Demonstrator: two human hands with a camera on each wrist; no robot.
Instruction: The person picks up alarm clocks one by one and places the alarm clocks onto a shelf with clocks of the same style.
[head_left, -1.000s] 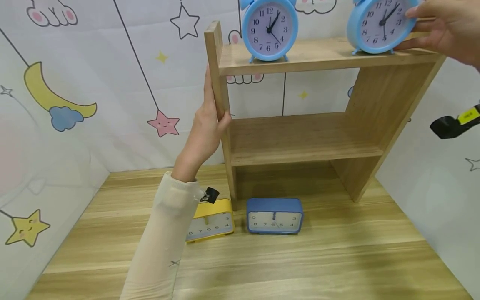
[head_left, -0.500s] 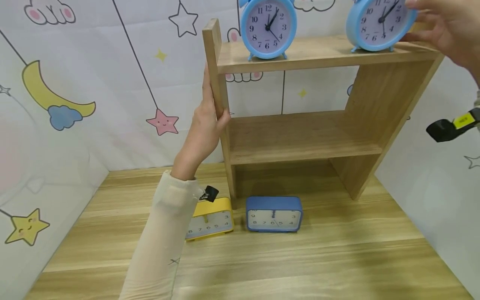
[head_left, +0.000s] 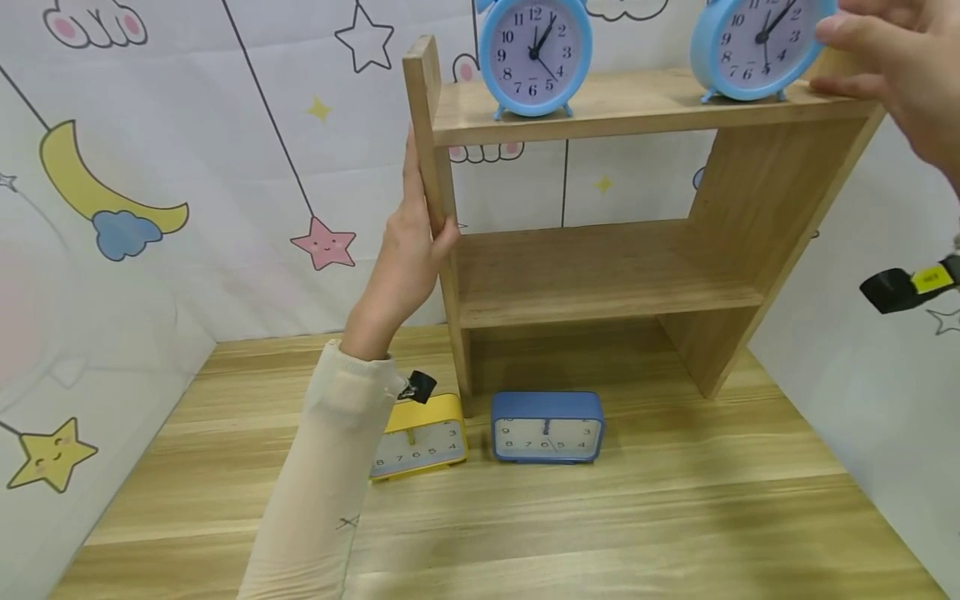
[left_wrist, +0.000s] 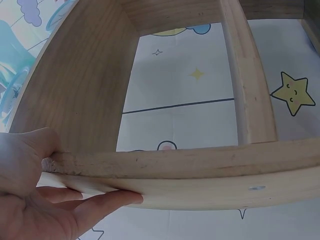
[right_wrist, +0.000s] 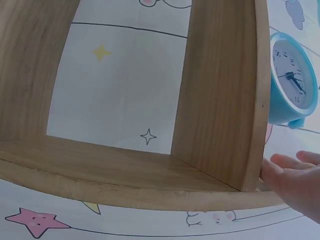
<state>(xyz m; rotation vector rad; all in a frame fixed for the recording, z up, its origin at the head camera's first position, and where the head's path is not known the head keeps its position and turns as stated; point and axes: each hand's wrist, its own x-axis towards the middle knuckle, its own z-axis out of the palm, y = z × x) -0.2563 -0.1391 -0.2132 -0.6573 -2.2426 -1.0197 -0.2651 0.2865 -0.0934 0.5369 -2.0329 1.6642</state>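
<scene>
A light blue twin-bell alarm clock (head_left: 757, 50) stands near the right end of the wooden shelf unit's (head_left: 611, 275) top board. My right hand (head_left: 900, 79) is just right of it, fingers spread. In the right wrist view a gap shows between those fingers (right_wrist: 280, 172) and the clock (right_wrist: 295, 80); a fingertip is at the shelf's edge. A second light blue alarm clock (head_left: 535, 58) stands at the left of the top board. My left hand (head_left: 405, 258) grips the left side panel, thumb at its front edge and fingers (left_wrist: 107, 205) along its outer face.
On the wood-grain table (head_left: 600, 533), a blue rectangular clock (head_left: 547, 429) stands before the lowest compartment. A yellow rectangular clock (head_left: 427, 442) sits left of it, partly behind my left sleeve (head_left: 315, 483). Patterned white cloth (head_left: 247, 283) forms the walls.
My right hand's fingers have come off the right light blue clock and moved slightly right. That clock stays in place. The left hand keeps its grip on the panel.
</scene>
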